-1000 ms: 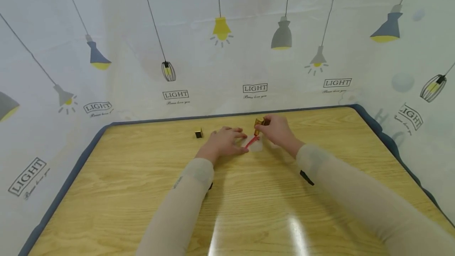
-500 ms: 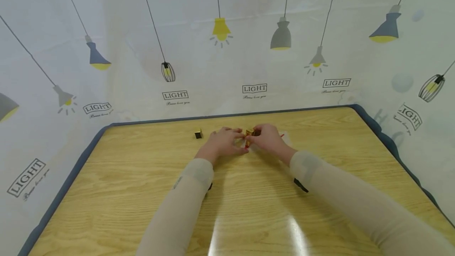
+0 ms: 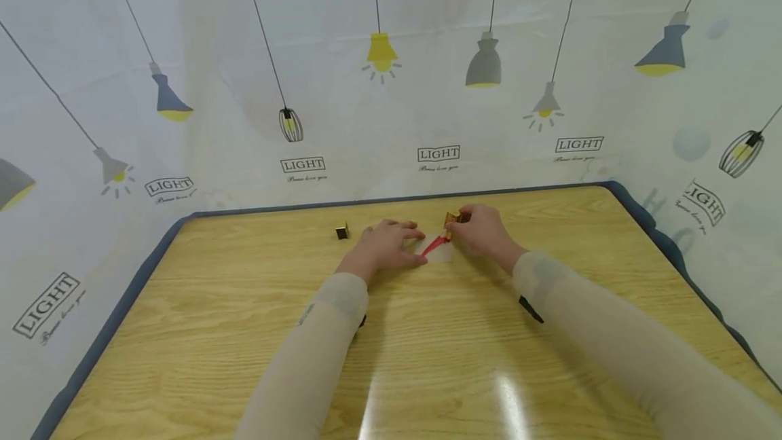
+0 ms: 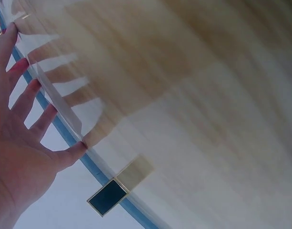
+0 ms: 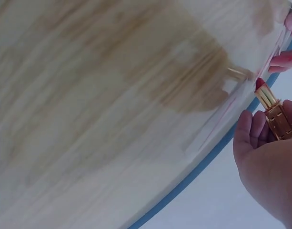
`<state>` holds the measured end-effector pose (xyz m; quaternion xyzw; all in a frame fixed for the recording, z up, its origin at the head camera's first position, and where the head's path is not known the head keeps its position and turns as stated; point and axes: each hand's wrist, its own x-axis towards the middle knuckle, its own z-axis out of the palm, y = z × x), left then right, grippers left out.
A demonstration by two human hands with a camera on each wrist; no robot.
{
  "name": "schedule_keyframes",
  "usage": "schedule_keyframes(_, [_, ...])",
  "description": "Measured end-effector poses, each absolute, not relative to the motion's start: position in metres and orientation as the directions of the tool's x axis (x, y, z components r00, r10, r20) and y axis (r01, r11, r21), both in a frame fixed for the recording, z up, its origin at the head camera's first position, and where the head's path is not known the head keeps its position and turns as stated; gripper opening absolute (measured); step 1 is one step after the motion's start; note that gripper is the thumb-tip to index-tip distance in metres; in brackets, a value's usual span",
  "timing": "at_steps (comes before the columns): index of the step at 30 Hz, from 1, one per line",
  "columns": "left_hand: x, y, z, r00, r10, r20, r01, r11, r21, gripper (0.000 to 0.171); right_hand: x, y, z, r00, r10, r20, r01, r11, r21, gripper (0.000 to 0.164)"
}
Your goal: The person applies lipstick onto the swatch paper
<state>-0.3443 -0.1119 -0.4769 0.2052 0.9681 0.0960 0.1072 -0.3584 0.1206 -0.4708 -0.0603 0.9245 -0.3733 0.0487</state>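
Observation:
My right hand (image 3: 487, 231) pinches a gold lipstick (image 3: 453, 218) by its case, red end down on a small piece of white paper (image 3: 441, 256). In the right wrist view the red tip of the lipstick (image 5: 279, 119) is right at the paper. A broad red streak (image 3: 435, 245) runs slantwise over the paper, from near my left thumb up to the lipstick. My left hand (image 3: 383, 244), fingers spread, rests at the paper's left side. The left wrist view shows these fingertips along the edge of the paper (image 4: 60, 101).
The gold and black lipstick cap (image 3: 341, 231) stands on the wooden table (image 3: 244, 331), left of my left hand. Behind the table's dark blue edge (image 3: 305, 204) hangs a white sheet (image 3: 232, 175) printed with lamps.
My right hand swept the lipstick left to my left thumb, then back right across the paper. The red streak has grown wider. My left hand stays in place.

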Motion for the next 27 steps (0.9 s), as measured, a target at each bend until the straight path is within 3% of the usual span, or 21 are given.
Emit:
schedule_keyframes(6, [-0.345, -0.110, -0.475, -0.896, 0.409, -0.175, 0.370, 0.903, 0.217, 0.061, -0.360, 0.125, -0.462, -0.993, -0.111, -0.039, -0.049, 0.689, -0.723, 0.062])
schedule_keyframes(13, [-0.342, -0.108, -0.472, -0.908, 0.380, -0.175, 0.317, 0.898, 0.305, 0.072, -0.359, 0.128, -0.449, -0.995, -0.098, -0.013, -0.059, 0.691, -0.720, 0.044])
schedule_keyframes(21, [-0.345, -0.128, -0.459, -0.890, 0.412, -0.195, 0.328, 0.876, 0.354, 0.072, -0.356, 0.117, -0.428, -0.991, -0.131, -0.015, -0.082, 0.701, -0.708, 0.047])
schedule_keyframes(27, [-0.341, -0.150, -0.456, -0.906, 0.339, -0.252, 0.258, 0.917, 0.305, 0.066, -0.357, 0.093, -0.425, -0.989, -0.148, -0.023, -0.083, 0.670, -0.738, 0.045])
